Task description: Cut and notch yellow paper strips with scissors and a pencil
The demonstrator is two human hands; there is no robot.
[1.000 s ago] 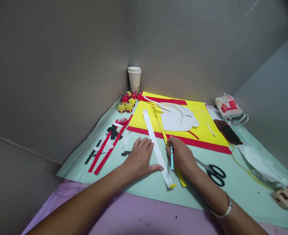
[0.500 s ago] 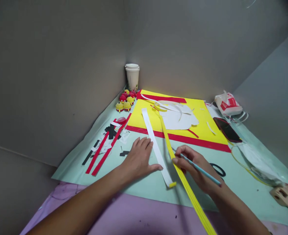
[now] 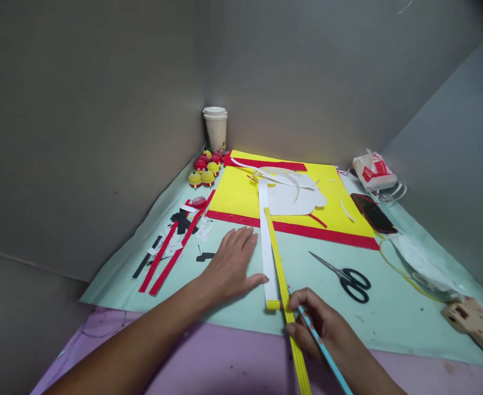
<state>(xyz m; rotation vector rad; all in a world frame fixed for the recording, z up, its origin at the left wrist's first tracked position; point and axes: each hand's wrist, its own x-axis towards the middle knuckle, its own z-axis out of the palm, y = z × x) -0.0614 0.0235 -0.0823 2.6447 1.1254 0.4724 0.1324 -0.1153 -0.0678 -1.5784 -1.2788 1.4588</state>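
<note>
My left hand (image 3: 235, 263) lies flat with its fingers stretched out on the pale green sheet, its thumb at the edge of a white paper strip (image 3: 265, 230). A short yellow piece (image 3: 273, 304) sits across the near end of that strip. Between thumb and fingers, my right hand (image 3: 317, 323) pinches a long yellow ribbed strip (image 3: 277, 258), which runs along the white strip's right side and partly over it. The same hand also holds a slim light blue pencil (image 3: 323, 348), slanting back under the palm.
Black scissors (image 3: 344, 275) lie right of my hands. Behind is a yellow sheet (image 3: 237, 192) with red borders and white paper (image 3: 293, 197). Red strips (image 3: 165, 269) and black scraps lie left. A paper cup (image 3: 215, 131), small red-yellow lanterns (image 3: 207, 176), phone (image 3: 373, 214) and tissue pack (image 3: 375, 170) stand around.
My right hand has come nearer, drawing the yellow strip back toward me and uncovering the scissors. The white strip has swung straighter, its far end shifting right. My left hand stays almost in place.
</note>
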